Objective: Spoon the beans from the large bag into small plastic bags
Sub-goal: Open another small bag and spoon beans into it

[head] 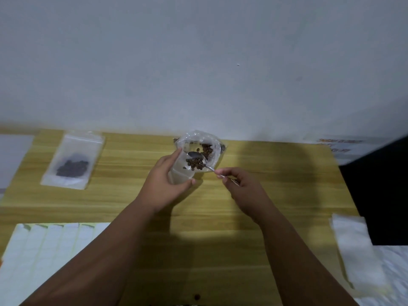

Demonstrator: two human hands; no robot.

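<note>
Head view: working on the surface (265, 164), leaving the large bag (199, 136) gaping. Curling the left hand (163, 184) round the likely limp, slippery small bag (180, 173) just in front of it, gripping near the mouth. Pinching the spoon (193, 154) handle in the right hand (240, 186), balancing light, rolling beans (195, 163) at the large bag's rim.

The large bag (198, 136) stands at the far edge of the table (276, 184), by the wall (198, 62). Just before it, the left hand (163, 184) holds a small bag (177, 174), and the right hand (245, 188) holds the spoon (193, 154) at its mouth. A filled bag (72, 160) lies far left, and empty bags (44, 250) lie near left.
</note>
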